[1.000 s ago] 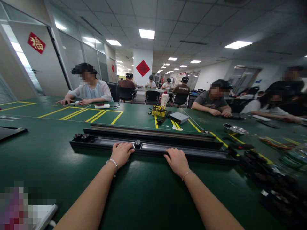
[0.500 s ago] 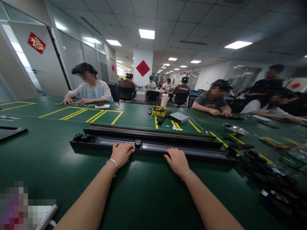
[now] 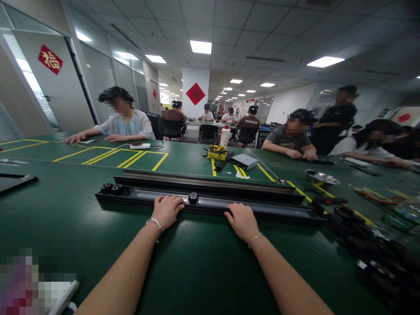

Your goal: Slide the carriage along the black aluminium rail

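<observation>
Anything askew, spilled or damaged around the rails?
No spill or damage shows around the near black rail. Only the heap of black parts off its right end looks untidy: jumbled, too dark to tell apart.

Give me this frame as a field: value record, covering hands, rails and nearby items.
left hand: on near edge of front black rail; grip unclear
right hand: on same edge, farther right; grip unclear
small black block: on front rail, between the hands
left end of front rail: two dark pieces
behind it: second rail, roughly parallel
beyond rails: yellow box, grey box
right side: metal bowl
surface: green table
</observation>
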Demonstrator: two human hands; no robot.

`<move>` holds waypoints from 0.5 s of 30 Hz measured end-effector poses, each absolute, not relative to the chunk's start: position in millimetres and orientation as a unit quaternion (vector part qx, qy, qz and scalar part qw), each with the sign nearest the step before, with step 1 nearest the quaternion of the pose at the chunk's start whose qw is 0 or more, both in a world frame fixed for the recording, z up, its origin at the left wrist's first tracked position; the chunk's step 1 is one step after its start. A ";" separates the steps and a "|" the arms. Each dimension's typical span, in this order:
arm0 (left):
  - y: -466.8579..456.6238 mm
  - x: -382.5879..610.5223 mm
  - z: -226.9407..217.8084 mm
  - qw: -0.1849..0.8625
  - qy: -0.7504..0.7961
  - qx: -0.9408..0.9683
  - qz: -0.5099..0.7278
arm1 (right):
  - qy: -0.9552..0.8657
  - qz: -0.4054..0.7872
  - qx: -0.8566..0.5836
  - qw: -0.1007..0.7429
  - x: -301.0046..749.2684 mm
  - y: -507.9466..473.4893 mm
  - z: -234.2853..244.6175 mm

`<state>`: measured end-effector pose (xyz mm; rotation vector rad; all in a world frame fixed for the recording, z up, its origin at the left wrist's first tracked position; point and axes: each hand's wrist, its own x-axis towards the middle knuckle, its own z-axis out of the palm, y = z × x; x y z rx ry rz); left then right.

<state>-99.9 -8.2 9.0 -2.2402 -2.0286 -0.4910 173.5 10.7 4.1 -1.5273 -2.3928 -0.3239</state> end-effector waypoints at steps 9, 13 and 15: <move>-7.5 -101.5 7.8 0.036 -0.661 -0.733 -0.161 | -0.829 -0.111 -0.529 0.142 173.7 10.7 3.7; -7.5 -100.8 7.7 0.036 -0.661 -0.733 -0.157 | -0.830 -0.109 -0.529 0.140 173.2 9.3 6.3; -7.4 -100.4 7.8 0.039 -0.661 -0.734 -0.154 | -0.830 -0.105 -0.529 0.139 173.1 9.4 6.6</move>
